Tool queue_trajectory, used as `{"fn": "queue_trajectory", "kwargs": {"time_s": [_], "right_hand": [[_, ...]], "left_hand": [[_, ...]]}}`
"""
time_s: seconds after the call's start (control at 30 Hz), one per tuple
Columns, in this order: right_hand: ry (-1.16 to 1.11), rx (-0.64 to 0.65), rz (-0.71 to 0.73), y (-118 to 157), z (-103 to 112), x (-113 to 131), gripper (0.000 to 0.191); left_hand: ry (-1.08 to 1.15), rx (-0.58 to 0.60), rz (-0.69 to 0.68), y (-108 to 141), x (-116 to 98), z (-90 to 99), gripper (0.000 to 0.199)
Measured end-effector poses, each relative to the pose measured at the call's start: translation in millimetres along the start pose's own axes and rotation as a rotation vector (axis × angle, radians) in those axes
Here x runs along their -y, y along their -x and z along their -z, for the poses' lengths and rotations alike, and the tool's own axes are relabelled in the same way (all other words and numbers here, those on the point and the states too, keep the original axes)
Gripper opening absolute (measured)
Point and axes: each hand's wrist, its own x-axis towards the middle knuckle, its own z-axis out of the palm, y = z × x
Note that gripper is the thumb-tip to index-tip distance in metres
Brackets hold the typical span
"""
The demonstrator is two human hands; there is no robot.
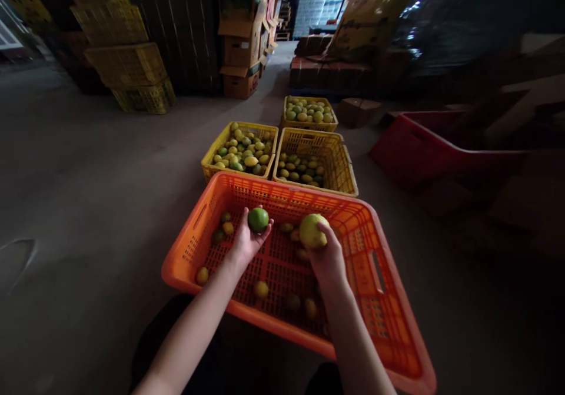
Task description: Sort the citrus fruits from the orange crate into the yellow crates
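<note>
A green round fruit (258, 220) rests in my left hand (247, 243), its fingers curled under and around it. My right hand (329, 259) grips a larger pale yellow-green fruit (312, 231), thumb on its right side. Both hands are over a big orange plastic crate (282, 330) with slotted walls. Loose yellow and green fruits lie on its bottom, among them a yellow one (261, 289) near the front and another (202, 275) in the left corner. Some fruits are partly hidden behind my right hand.
Beyond the orange crate stand yellow crates of fruit: one at left (272, 148), one at right (339, 162), one farther back (309, 126). A red bin (410, 153) stands at right. Stacked yellow crates (132, 65) and cardboard boxes (238, 53) rise behind.
</note>
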Motion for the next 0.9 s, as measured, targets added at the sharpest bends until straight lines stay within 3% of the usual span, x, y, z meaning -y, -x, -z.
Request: {"fn": "queue_trajectory", "kwargs": {"time_s": [0.1,0.2,0.3,0.57,0.77,0.9], "right_hand": [[-0.082,-0.052,-0.134,-1.1,-2.0,-2.4,0.021],[-0.07,-0.075,-0.226,2.2,-6.3,-7.4,0.021],[-0.063,-0.087,-0.256,5.1,-8.9,-10.9,0.021],[-0.06,-0.167,-0.304,4.9,-9.2,-11.6,0.018],[-0.089,-0.049,-0.287,11.7,-12.6,-8.1,0.019],[-0.061,-0.001,-0.308,14.3,-12.1,-7.3,0.024]], "left_hand": [[-0.101,-0.02,-0.053,6.7,1.6,-5.8,0.02],[-0.136,0.013,-0.037,9.2,3.2,-7.1,0.027],[-0.167,0.039,0.003,7.4,4.1,-3.9,0.035],[-0.249,0.035,-0.025,6.1,8.6,-1.5,0.029],[-0.23,0.12,-0.16,8.1,13.2,-2.9,0.025],[-0.115,0.136,-0.08,8.6,14.0,-2.8,0.019]]}}
